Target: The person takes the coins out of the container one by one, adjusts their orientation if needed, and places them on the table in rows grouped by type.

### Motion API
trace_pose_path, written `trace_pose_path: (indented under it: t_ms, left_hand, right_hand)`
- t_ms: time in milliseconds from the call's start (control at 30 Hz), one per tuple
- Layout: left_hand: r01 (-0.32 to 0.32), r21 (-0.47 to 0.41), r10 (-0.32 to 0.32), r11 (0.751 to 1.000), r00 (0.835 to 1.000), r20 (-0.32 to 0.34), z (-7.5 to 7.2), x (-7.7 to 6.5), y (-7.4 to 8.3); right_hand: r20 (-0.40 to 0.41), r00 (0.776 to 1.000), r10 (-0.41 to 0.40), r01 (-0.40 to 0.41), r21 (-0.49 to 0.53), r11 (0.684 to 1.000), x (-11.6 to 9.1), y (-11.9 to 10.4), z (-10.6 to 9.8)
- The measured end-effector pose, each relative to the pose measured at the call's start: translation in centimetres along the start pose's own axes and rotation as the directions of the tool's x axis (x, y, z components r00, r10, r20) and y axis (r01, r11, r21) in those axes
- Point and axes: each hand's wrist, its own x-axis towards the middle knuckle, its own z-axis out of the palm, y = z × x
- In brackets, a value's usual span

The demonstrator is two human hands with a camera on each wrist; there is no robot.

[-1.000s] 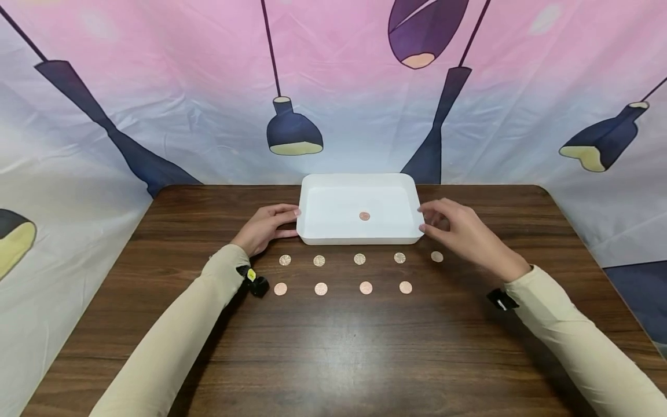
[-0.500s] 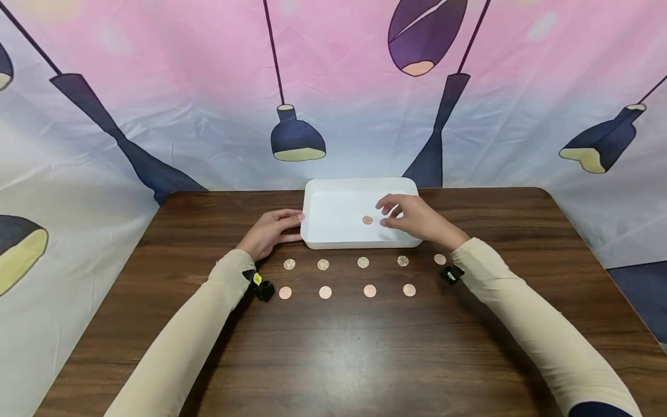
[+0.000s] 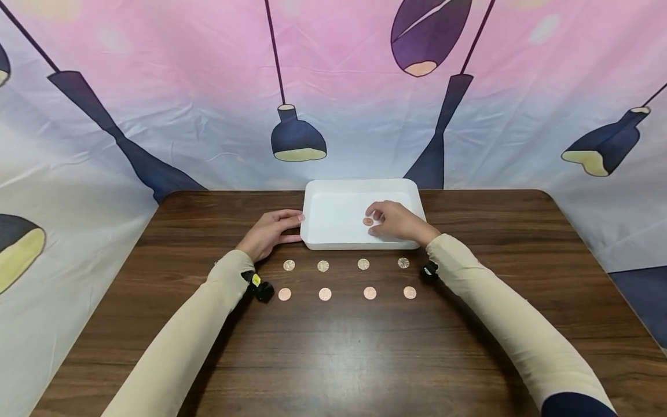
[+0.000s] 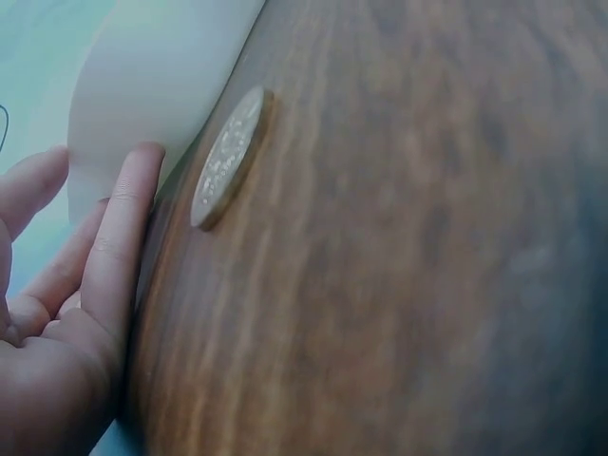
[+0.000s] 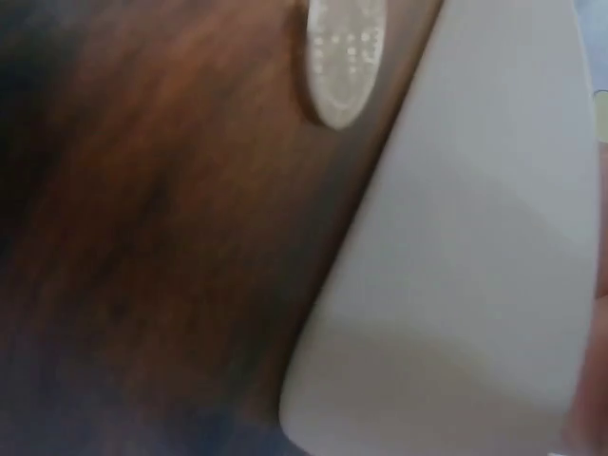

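Observation:
A white tray stands at the table's far edge, one coin lying inside. My left hand rests at the tray's left side. In the left wrist view its extended fingers touch the tray wall. My right hand reaches over the tray's right part, thumb and fingers apart around the coin, not visibly gripping it. In the right wrist view the hand mostly hides behind the tray wall. Several coins lie in two rows before the tray, among them a far-row coin and a near-row coin.
The dark wooden table extends toward the front. A printed cloth with lamp pictures hangs behind it. My right sleeve crosses the right side of the table, beyond the rows' right end.
My right hand has moved left from the tray's right edge to the coin inside. My right forearm now hides the far row's rightmost coin. The left hand stays at the tray.

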Motion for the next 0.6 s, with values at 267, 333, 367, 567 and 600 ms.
trace_pose_path:
  t_ms: [267,333,367,567,600]
  left_hand:
    - [-0.013,0.006,0.013,1.0,1.0,0.006,0.1,0.0,-0.05]
    - [-0.014,0.007,0.014,1.0,1.0,0.01,0.16,0.0,-0.01]
    - [-0.016,0.008,0.016,1.0,1.0,0.011,0.17,0.0,0.0]
    - [-0.025,0.007,0.025,1.0,1.0,0.007,0.1,0.03,-0.1]
    - [-0.024,0.008,0.024,1.0,1.0,0.007,0.1,0.06,-0.12]
  right_hand:
    - [-0.004,1.0,0.011,-0.011,0.006,1.0,0.35,0.03,-0.11]
    - [0.001,1.0,0.014,-0.014,0.001,1.0,0.42,-0.01,-0.15]
    - [0.005,1.0,0.014,-0.014,-0.002,1.0,0.46,-0.01,-0.17]
    - [0.031,0.999,0.02,-0.02,-0.011,1.0,0.85,-0.09,-0.26]
    - [0.035,0.999,0.023,-0.022,-0.009,1.0,0.92,-0.06,-0.28]
